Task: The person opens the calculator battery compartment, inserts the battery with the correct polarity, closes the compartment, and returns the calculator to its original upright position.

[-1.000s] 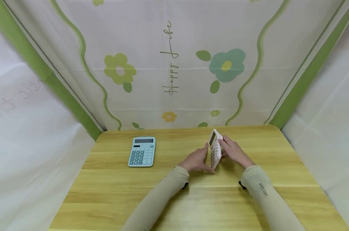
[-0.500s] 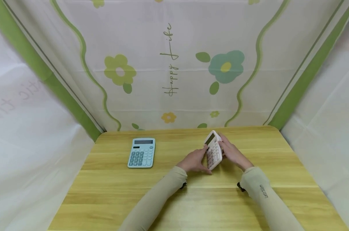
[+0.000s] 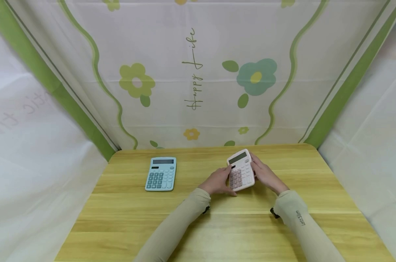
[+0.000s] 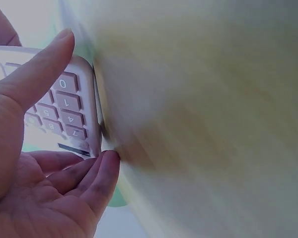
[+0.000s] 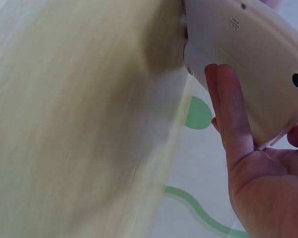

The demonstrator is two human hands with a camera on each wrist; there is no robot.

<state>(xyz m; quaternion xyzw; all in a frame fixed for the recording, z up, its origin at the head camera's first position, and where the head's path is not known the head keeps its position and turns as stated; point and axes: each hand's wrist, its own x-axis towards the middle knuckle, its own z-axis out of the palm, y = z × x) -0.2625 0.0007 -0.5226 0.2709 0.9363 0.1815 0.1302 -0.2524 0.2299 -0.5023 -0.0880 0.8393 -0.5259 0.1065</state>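
Note:
A pale pink calculator (image 3: 241, 170) is tilted above the right half of the table, its screen and keys facing up toward the head camera. My right hand (image 3: 266, 175) holds it by the right side; in the right wrist view two straight fingers (image 5: 232, 106) lie along its back and the thumb is by the edge. At its left side is my left hand (image 3: 217, 182), thumb and fingers spread. In the left wrist view the straight thumb (image 4: 44, 64) crosses in front of the keys, and fingertips (image 4: 109, 161) are by the edge.
A light blue calculator (image 3: 161, 174) lies face up on the wooden table (image 3: 125, 222), left of the hands. Behind the table's far edge hangs a white cloth (image 3: 165, 109) printed with flowers. More white cloth closes off both sides.
The pink calculator has turned from nearly edge-on to show its face to the head camera, leaning further left and back. Both hands stay beside it. The blue calculator has not moved.

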